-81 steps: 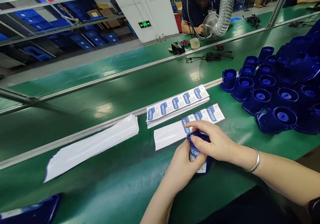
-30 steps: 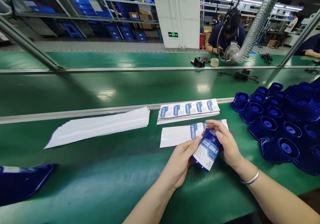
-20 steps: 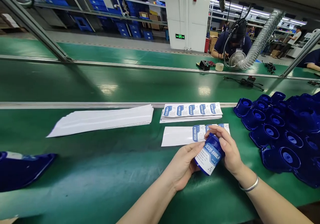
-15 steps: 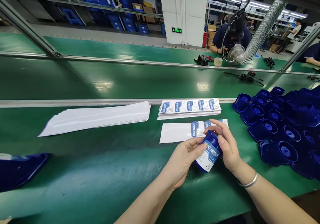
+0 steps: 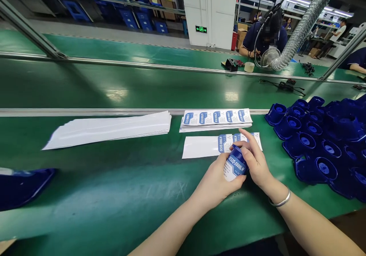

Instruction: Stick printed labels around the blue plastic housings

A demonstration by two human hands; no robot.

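Note:
Both my hands hold one blue plastic part [image 5: 236,163] with a white and blue label stuck on its side, just above the green bench. My left hand [image 5: 216,182] cups it from below and the left, fingers wrapped round it. My right hand [image 5: 255,160] presses on the label from the right, fingers closed on the part. Just beyond lies a partly used label sheet [image 5: 208,146] with a few labels left at its right end. A stack of full label sheets [image 5: 215,118] lies behind it.
Several unlabelled blue parts [image 5: 317,141] are heaped at the right. A pile of blank white backing strips [image 5: 111,128] lies at the left. Another blue part [image 5: 20,185] sits at the far left edge. Across the conveyor belt [image 5: 143,88] a person works under a silver duct [image 5: 297,34].
My hands have turned the blue part and drawn it lower and closer together, the left hand now covering more of the label. The view shifted slightly.

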